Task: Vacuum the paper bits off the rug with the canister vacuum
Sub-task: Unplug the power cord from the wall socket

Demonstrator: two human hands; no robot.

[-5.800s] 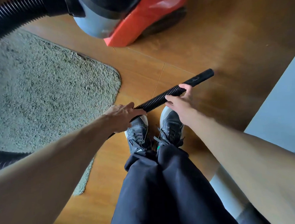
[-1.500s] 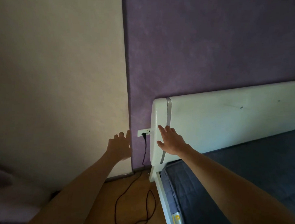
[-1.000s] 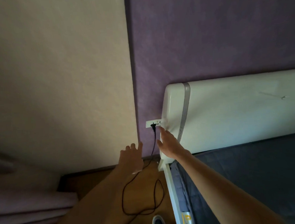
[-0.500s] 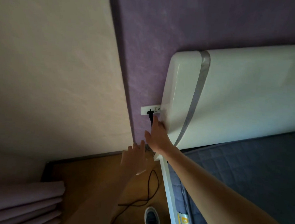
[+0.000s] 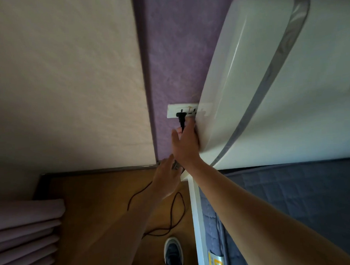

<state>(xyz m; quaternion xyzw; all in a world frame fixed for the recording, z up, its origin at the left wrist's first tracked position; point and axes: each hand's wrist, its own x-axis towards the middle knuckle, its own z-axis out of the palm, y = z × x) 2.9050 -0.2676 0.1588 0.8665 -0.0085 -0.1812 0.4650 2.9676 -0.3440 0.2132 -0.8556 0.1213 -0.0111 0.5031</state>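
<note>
**While the plug sits in the socket, the right hand hangs just beneath it**

With the camera tipped toward the corner of the room, the black power plug (image 5: 179, 114) is seated in the left end of the white wall socket (image 5: 171, 110) on the purple wall (image 5: 170, 52), just beside the edge of the white headboard (image 5: 248, 79). Its long axis runs straight up and down the wall, and its tail points at the floor.

Out of that tail comes the cord (image 5: 182, 126). It drops vertically and slips behind the right hand (image 5: 185, 146). That hand is up against the wall right under the plug, seen from the back, with its fingers stretched upward and its thumb spread to the left. The cord passes between thumb and fingers, with nothing pinched that I can see.

Lower down, the left hand (image 5: 166, 180) is open too, its fingers reaching toward the skirting where the purple wall meets the cream wall (image 5: 67, 77). Below it the cord lies in a loose loop on the wooden floor (image 5: 92, 196). The canister itself is out of shot.

To the right there's a dark blue quilted mattress (image 5: 293, 197). A dark shoe (image 5: 173, 254) shows at the bottom, and pale folds of fabric (image 5: 24, 229) are stacked at lower left.
</note>
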